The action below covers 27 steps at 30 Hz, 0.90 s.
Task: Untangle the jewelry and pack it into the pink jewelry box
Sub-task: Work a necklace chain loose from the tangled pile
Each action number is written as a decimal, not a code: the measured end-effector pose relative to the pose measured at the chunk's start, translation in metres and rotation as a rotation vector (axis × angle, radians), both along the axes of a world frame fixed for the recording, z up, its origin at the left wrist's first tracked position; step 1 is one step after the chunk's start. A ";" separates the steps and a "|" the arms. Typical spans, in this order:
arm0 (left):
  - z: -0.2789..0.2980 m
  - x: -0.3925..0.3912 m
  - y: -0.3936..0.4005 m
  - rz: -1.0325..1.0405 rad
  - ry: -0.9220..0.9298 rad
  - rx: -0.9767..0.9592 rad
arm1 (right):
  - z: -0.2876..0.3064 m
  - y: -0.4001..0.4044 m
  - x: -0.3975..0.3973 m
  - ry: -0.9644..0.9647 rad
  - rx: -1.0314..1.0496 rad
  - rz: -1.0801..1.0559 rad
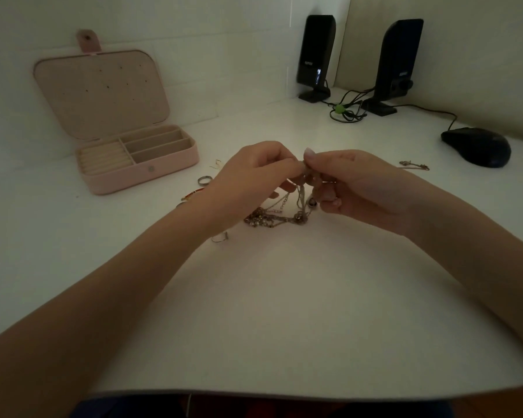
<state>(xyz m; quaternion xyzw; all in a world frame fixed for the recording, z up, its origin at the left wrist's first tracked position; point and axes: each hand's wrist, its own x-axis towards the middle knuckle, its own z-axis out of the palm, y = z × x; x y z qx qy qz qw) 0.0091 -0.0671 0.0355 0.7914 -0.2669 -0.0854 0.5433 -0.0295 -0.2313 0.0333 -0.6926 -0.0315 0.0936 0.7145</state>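
Observation:
A tangle of thin chains point(280, 214) hangs from my fingers, its lower part lying on the white desk point(284, 312). My left hand point(251, 173) and my right hand point(354, 182) meet fingertip to fingertip above it, and both pinch the top of the tangle. The pink jewelry box point(139, 158) stands open at the left, its lid leaning against the wall, its compartments holding nothing I can see. A silver ring point(204, 180), a small earring point(216, 164), a red-and-gold piece point(191, 195) and another ring point(221, 236) lie loose near my left wrist. A separate chain point(414, 165) lies to the right.
Two black speakers point(316, 55) point(396, 64) stand at the back against the wall, with bundled cables point(346, 111) between them. A dark computer mouse point(477, 146) sits at the right. The desk's front edge runs close to my body.

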 end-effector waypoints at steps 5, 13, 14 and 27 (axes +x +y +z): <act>-0.004 0.002 0.001 -0.009 0.015 -0.017 | 0.000 -0.003 0.001 -0.010 -0.042 -0.021; -0.004 0.001 0.003 -0.004 -0.032 -0.014 | 0.001 -0.003 0.000 0.003 -0.098 -0.013; -0.004 0.002 0.003 -0.009 -0.026 -0.017 | 0.001 -0.003 0.000 0.009 -0.099 -0.013; -0.005 0.003 0.003 0.055 -0.046 0.068 | 0.003 -0.002 -0.004 0.155 0.066 0.116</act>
